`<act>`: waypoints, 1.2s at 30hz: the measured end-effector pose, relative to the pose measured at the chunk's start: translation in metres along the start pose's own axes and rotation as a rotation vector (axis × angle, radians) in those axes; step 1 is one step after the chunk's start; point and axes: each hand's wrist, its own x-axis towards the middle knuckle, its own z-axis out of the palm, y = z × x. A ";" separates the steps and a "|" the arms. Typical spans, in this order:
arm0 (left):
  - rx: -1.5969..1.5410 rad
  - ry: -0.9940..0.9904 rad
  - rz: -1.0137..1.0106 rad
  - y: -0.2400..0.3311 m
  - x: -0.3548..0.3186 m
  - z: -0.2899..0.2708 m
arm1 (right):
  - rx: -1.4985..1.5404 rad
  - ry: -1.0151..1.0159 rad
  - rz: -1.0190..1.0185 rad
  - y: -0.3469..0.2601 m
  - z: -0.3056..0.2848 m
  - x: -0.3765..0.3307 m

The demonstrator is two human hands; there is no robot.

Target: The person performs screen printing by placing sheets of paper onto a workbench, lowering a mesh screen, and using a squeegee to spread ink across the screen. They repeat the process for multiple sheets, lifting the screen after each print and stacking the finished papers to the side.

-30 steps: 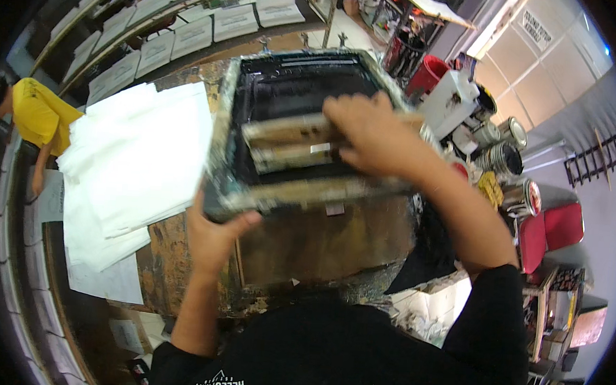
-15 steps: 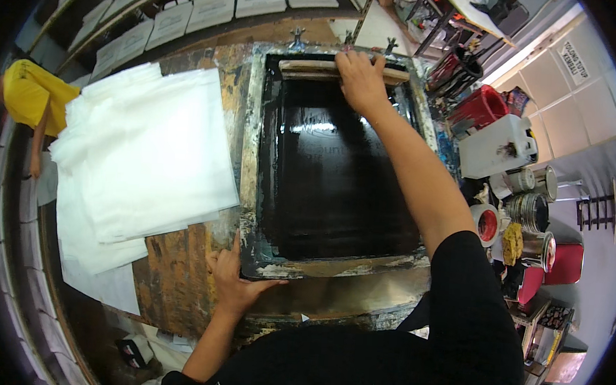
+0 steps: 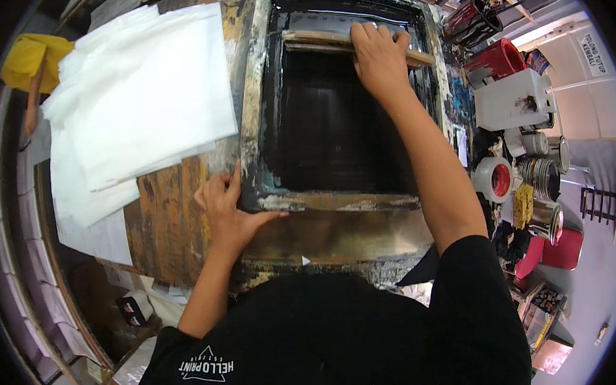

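Right hand [image 3: 379,59] was wrapped over the wooden squeegee [image 3: 359,46], fingers curled on its handle near the far end of the printing screen [image 3: 340,124]. The squeegee's long axis ran left to right across the frame, so the whole stretch of dark inked mesh lay between it and the person's body. Left hand [image 3: 226,212] was flat and spread, not gripping anything, just pressing on the near left corner of the paint-crusted screen frame [image 3: 253,104] against the worn table [image 3: 172,219]. Stack of white sheets [image 3: 145,91] sat just left of the frame. Tape roll [image 3: 496,179] and tins [image 3: 543,157] sat off to the right, well apart from both hands.
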 end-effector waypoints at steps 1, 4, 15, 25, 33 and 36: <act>0.011 0.015 0.012 0.000 0.000 0.000 | -0.022 -0.016 0.011 -0.005 -0.008 -0.012; -0.026 0.018 0.007 0.001 0.001 0.000 | -0.014 -0.023 0.005 -0.024 -0.033 -0.055; -0.067 0.019 -0.083 0.008 -0.002 -0.004 | 0.125 -0.351 0.043 -0.079 -0.149 -0.142; -0.976 0.188 -0.085 0.058 0.042 -0.056 | 0.169 0.091 0.038 -0.066 -0.233 -0.108; -0.994 0.290 -0.172 -0.021 0.240 0.021 | 0.124 0.326 -0.009 0.002 -0.282 0.021; -0.446 0.265 0.253 -0.027 0.315 0.080 | 0.201 0.318 -0.001 0.011 -0.298 0.048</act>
